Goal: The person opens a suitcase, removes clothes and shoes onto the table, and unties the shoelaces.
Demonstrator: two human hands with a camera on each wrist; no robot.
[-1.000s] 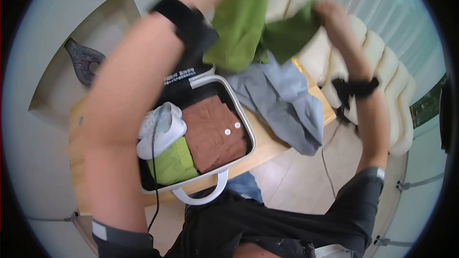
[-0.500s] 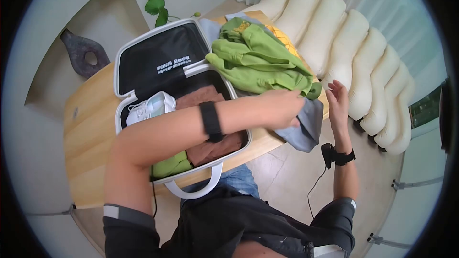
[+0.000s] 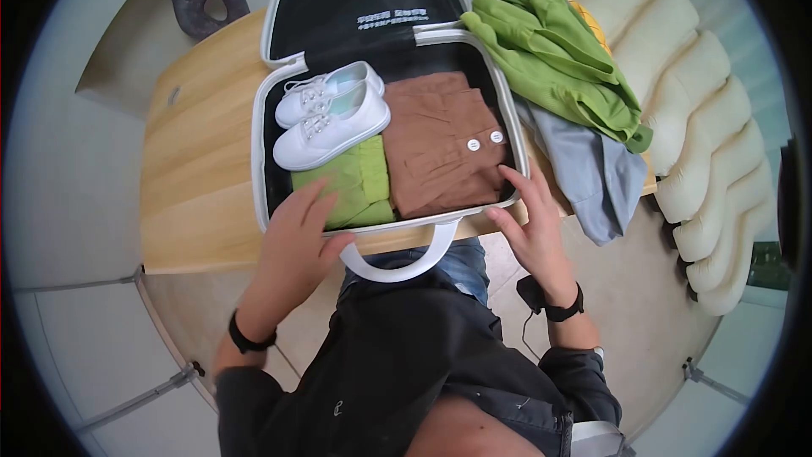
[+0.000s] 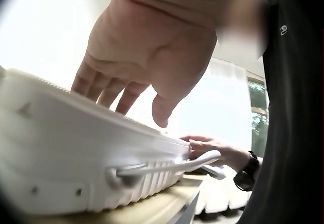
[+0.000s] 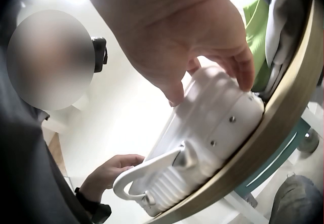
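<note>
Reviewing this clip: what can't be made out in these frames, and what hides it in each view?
- Suitcase contents: unseen in both wrist views; its white shell blocks them.
- Left hand fingertips: in the left wrist view they pass behind the rim.
- Lid print: too small to read in the head view.
- Yellow item: mostly buried under the green garment.
- Grey garment: partly covered, shape unclear.
- Right hand: grip unclear.

Suitcase [image 3: 264,161] is a smooth white hard plastic shell, ribbed near the handle [image 3: 406,267], with matt black fabric lining. Worktop [image 3: 199,178] is pale wood with a satin finish. Brown shirt [image 3: 440,148] looks like soft matt cloth, and the sneakers [image 3: 330,123] are white canvas.
</note>
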